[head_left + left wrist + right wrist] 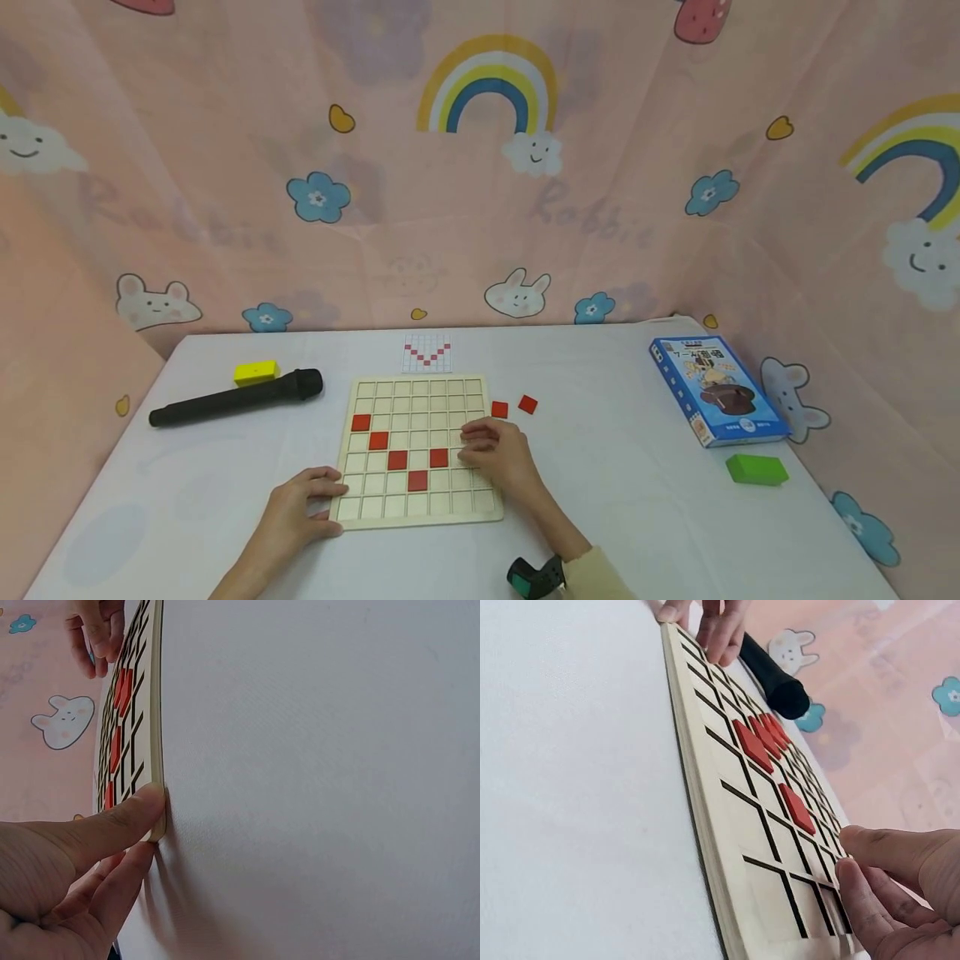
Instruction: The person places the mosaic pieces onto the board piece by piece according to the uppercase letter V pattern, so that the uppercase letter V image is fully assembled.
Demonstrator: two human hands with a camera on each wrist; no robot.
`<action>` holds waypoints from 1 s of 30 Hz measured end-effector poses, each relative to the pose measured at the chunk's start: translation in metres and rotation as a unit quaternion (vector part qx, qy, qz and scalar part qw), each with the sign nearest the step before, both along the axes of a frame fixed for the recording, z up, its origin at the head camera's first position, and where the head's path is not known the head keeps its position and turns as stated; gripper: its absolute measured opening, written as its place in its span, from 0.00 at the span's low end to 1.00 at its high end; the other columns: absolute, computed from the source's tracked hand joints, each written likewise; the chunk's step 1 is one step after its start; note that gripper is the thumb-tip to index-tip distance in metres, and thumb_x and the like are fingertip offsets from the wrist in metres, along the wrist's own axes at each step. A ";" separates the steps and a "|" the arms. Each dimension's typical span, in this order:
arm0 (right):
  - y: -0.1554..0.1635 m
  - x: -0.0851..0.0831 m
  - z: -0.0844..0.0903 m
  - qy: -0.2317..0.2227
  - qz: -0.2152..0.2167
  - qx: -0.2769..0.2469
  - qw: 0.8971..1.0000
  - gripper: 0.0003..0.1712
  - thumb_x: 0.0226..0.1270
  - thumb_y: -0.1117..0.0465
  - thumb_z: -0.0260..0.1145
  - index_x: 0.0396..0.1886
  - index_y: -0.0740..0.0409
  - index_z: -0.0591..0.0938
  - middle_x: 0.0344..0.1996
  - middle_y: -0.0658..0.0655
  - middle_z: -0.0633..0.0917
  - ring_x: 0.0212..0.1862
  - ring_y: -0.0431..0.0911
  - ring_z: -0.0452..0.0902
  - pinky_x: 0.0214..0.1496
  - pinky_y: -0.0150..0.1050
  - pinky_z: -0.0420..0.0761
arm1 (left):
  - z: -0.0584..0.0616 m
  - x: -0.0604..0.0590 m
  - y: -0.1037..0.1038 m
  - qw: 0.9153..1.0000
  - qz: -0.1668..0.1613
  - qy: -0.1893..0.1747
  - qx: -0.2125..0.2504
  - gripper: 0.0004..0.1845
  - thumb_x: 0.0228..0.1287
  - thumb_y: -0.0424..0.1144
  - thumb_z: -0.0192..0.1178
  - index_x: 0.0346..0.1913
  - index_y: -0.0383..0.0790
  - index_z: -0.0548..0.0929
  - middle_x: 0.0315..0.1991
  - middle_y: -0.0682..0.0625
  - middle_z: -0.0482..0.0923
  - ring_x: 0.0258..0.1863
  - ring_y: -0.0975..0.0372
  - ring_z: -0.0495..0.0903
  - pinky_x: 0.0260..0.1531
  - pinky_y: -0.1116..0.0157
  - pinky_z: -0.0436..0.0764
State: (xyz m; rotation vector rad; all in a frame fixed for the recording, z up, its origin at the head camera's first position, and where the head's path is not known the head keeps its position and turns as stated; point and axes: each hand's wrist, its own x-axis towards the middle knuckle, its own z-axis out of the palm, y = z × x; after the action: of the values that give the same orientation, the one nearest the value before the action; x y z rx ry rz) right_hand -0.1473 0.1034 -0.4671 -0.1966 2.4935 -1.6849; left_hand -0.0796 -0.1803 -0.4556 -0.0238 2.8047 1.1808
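Nearest, the left hand (pixel 296 517) grips the near-left corner of the wooden grid board (pixel 417 448), thumb pressed on the corner edge w/ fingers (pixel 112 892) curled alongside, steadying it on the white counter (pixel 615 500). Right hand (pixel 495 454) rests on the board's right-centre cells, fingers (pixel 877 900) bent down onto the grid; whether they pinch a tile can't be told, since the fingertips hide whatever's under them. Five red tiles (pixel 397 459) sit in cells, forming a partial V approx. mid-board. Board looks thin, stiff, light, prob. slides easily on the cloth, so holding a corner or edge makes sense; tiles look small, flat, light, best taken by their side edges w/ fingertip pinch. Just right of the board's far end lie two loose red tiles (pixel 513 407). Farther off: pattern card (pixel 427 353) just past the far edge, black cylinder (pixel 236 398) and yellow block (pixel 256 372) far left, blue box (pixel 716 390) and green block (pixel 756 469) at right.
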 end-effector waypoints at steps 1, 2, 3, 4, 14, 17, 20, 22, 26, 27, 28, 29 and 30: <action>0.003 -0.001 0.001 0.000 -0.004 -0.003 1.000 0.18 0.52 0.71 0.73 0.44 0.66 0.82 0.38 0.59 0.85 0.38 0.46 0.83 0.40 0.30 0.84 | 0.000 0.000 0.000 1.000 0.000 0.001 0.000 0.23 0.29 0.22 0.77 0.38 0.29 0.87 0.47 0.44 0.79 0.49 0.49 0.78 0.38 0.65 0.85; 0.007 -0.001 0.001 -0.001 -0.009 -0.009 1.000 0.18 0.52 0.72 0.73 0.45 0.67 0.81 0.38 0.59 0.85 0.39 0.47 0.83 0.41 0.30 0.84 | 0.000 0.000 0.000 1.000 0.000 0.001 -0.003 0.23 0.29 0.22 0.77 0.38 0.29 0.87 0.47 0.45 0.79 0.49 0.49 0.78 0.39 0.64 0.85; 0.010 -0.002 0.002 -0.001 -0.014 -0.014 1.000 0.18 0.52 0.72 0.73 0.45 0.67 0.81 0.39 0.60 0.85 0.39 0.48 0.83 0.41 0.31 0.84 | 0.000 0.000 0.000 1.000 -0.001 0.002 -0.004 0.23 0.29 0.22 0.77 0.38 0.29 0.87 0.47 0.45 0.79 0.49 0.49 0.78 0.39 0.64 0.84; 0.014 -0.003 0.002 0.000 -0.020 -0.019 1.000 0.18 0.52 0.73 0.73 0.45 0.68 0.81 0.39 0.61 0.85 0.40 0.49 0.83 0.42 0.31 0.85 | 0.000 0.000 0.000 1.000 -0.002 0.002 -0.005 0.23 0.29 0.22 0.77 0.38 0.29 0.87 0.47 0.44 0.79 0.49 0.49 0.78 0.39 0.64 0.84; 0.039 -0.010 0.005 0.009 -0.073 -0.021 0.997 0.17 0.51 0.75 0.72 0.43 0.68 0.82 0.38 0.61 0.86 0.41 0.51 0.84 0.44 0.34 0.85 | -0.001 -0.001 0.000 1.000 0.002 -0.001 0.002 0.24 0.28 0.22 0.77 0.38 0.29 0.87 0.48 0.44 0.79 0.48 0.50 0.79 0.37 0.65 0.85; 0.045 -0.012 0.004 0.007 -0.081 -0.022 0.996 0.18 0.51 0.75 0.72 0.44 0.68 0.82 0.38 0.62 0.86 0.41 0.52 0.84 0.44 0.35 0.85 | -0.002 -0.001 0.000 1.000 0.002 -0.001 0.001 0.24 0.28 0.22 0.77 0.38 0.29 0.87 0.48 0.43 0.79 0.48 0.49 0.79 0.38 0.65 0.85; 0.051 -0.013 0.004 0.000 -0.090 -0.011 0.996 0.18 0.52 0.74 0.72 0.45 0.66 0.82 0.39 0.61 0.86 0.41 0.51 0.84 0.45 0.36 0.85 | -0.002 0.000 0.000 1.000 0.005 -0.005 0.006 0.24 0.28 0.21 0.77 0.38 0.29 0.87 0.48 0.43 0.79 0.48 0.49 0.79 0.37 0.65 0.85; 0.055 -0.015 0.004 -0.004 -0.095 -0.001 0.995 0.18 0.53 0.73 0.72 0.46 0.65 0.82 0.40 0.60 0.86 0.42 0.50 0.84 0.47 0.37 0.84 | -0.001 0.000 0.000 1.000 0.006 -0.007 0.007 0.24 0.28 0.21 0.77 0.38 0.29 0.87 0.48 0.43 0.79 0.48 0.49 0.79 0.37 0.66 0.85; 0.063 -0.018 0.006 -0.004 -0.107 0.011 0.994 0.18 0.54 0.72 0.72 0.46 0.65 0.82 0.42 0.61 0.86 0.44 0.51 0.83 0.48 0.38 0.84 | 0.000 0.000 0.001 1.000 0.008 -0.012 0.004 0.23 0.28 0.21 0.77 0.38 0.29 0.87 0.48 0.43 0.79 0.48 0.49 0.78 0.37 0.66 0.85; 0.065 -0.020 0.006 -0.005 -0.110 0.014 0.994 0.19 0.54 0.72 0.72 0.47 0.65 0.81 0.42 0.61 0.86 0.44 0.51 0.83 0.48 0.38 0.84 | 0.000 -0.001 0.001 1.000 0.006 -0.013 0.002 0.23 0.29 0.21 0.77 0.38 0.29 0.87 0.48 0.43 0.79 0.48 0.49 0.78 0.37 0.65 0.85; 0.067 -0.021 0.006 -0.006 -0.113 0.015 0.993 0.19 0.54 0.72 0.72 0.47 0.65 0.81 0.42 0.62 0.86 0.44 0.51 0.83 0.48 0.38 0.84 | 0.000 -0.001 0.001 1.000 0.006 -0.013 0.000 0.23 0.29 0.21 0.77 0.38 0.29 0.87 0.48 0.43 0.79 0.48 0.49 0.78 0.37 0.65 0.85; 0.070 -0.023 0.006 -0.007 -0.117 0.014 0.993 0.19 0.54 0.72 0.72 0.47 0.66 0.81 0.42 0.62 0.86 0.44 0.51 0.83 0.48 0.37 0.84 | 0.000 -0.001 0.001 1.000 0.006 -0.014 0.001 0.23 0.29 0.21 0.77 0.38 0.28 0.87 0.48 0.43 0.79 0.48 0.49 0.78 0.37 0.65 0.85; 0.073 -0.026 0.005 -0.007 -0.120 0.016 0.993 0.19 0.54 0.72 0.72 0.48 0.66 0.81 0.43 0.63 0.85 0.45 0.52 0.82 0.48 0.36 0.84 | 0.000 -0.001 0.001 1.000 0.005 -0.014 0.000 0.24 0.29 0.22 0.77 0.38 0.28 0.87 0.48 0.43 0.79 0.49 0.49 0.78 0.37 0.65 0.85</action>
State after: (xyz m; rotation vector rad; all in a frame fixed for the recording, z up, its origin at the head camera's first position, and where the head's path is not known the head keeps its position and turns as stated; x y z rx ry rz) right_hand -0.1733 0.1764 -0.4619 0.1245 2.6211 -1.7200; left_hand -0.0808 -0.1791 -0.4551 -0.0554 2.7834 1.1726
